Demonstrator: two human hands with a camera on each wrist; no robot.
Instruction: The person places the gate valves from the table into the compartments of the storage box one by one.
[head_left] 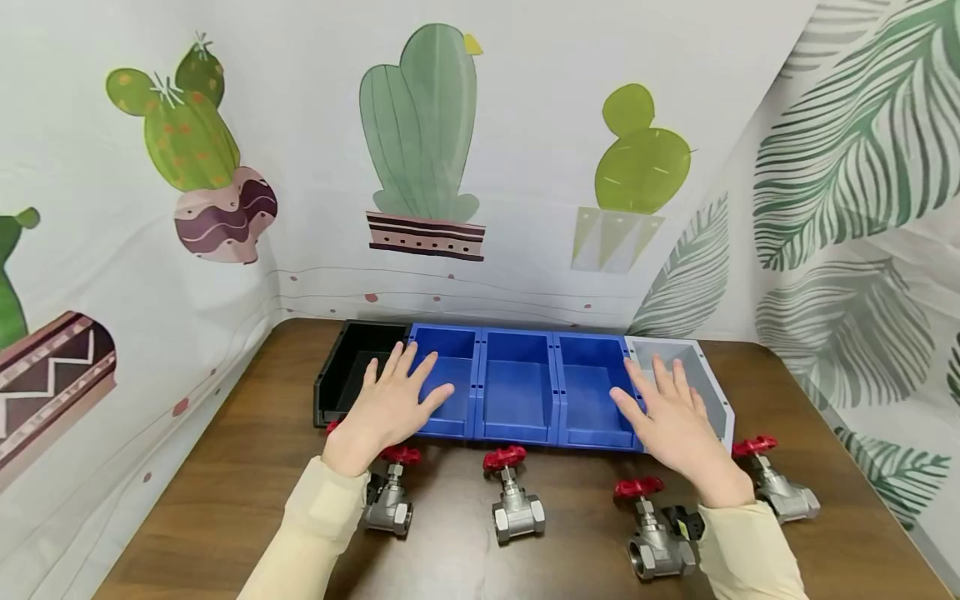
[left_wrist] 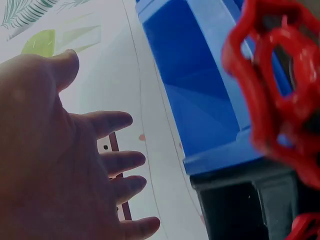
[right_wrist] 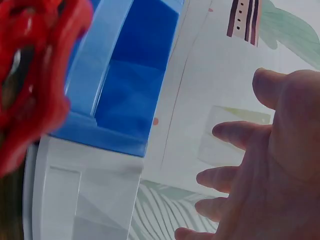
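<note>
Blue bins point(head_left: 516, 429), three side by side, mid-row along far edge of tabletop point(head_left: 202, 467); black bin point(head_left: 360, 358) touching at L end, grey bin point(head_left: 716, 375) at R end, twd far-R corner. Interiors bare where visible.

L hand point(head_left: 390, 408) open, fingers spread, gripping nothing, over black bin's R side and leftmost blue one. R hand point(head_left: 671, 412) likewise open w/ fingers apart, nothing held, over grey bin and rightmost blue one. In wrist views, both hands seemingly clear of bins.

Btwn bin row and tabletop's front: metal valves w/ red handwheels, wheel ends twd far edge. Left valve point(head_left: 390, 508) just beside L sleeve point(head_left: 318, 508); mid valve point(head_left: 517, 512) in front of centre blue bin; front-right valve point(head_left: 660, 546) closest to front edge, nr R sleeve point(head_left: 750, 546); far-right valve point(head_left: 787, 497) by R wrist, twd R edge. Extra red bit point(head_left: 332, 427) behind L wrist, mostly hidden.

Behind far edge: white backdrop point(head_left: 532, 108) w/ cactus & leaf prints.
</note>
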